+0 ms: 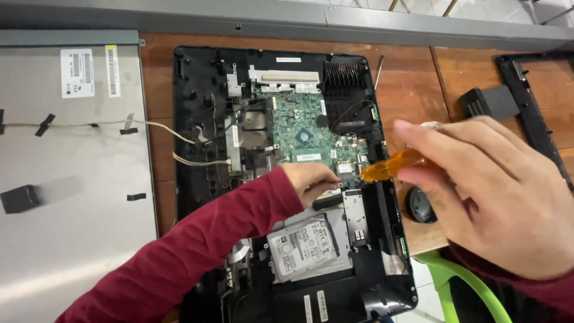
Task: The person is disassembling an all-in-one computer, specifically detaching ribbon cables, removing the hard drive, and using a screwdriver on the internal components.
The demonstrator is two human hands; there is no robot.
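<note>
The right hand (pixel 478 191) grips an orange-handled screwdriver (pixel 391 165) (tip hidden). The left hand (pixel 311 182) pinches a black part (pixel 327 201) near the green circuit board (pixel 305 134).

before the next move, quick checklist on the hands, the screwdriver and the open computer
1. Right hand grips the orange-handled screwdriver: ok.
2. Screwdriver tip seated on a screw: cannot tell, the tip is hidden behind the left hand.
3. Left hand steadies the work at the lower edge of the green circuit board: ok.
4. Hard drive sits in its metal bracket: ok.
5. Loose cables lie away from both hands: ok.
6. Spare screwdriver lies on the wooden table, off the chassis: ok.
</note>
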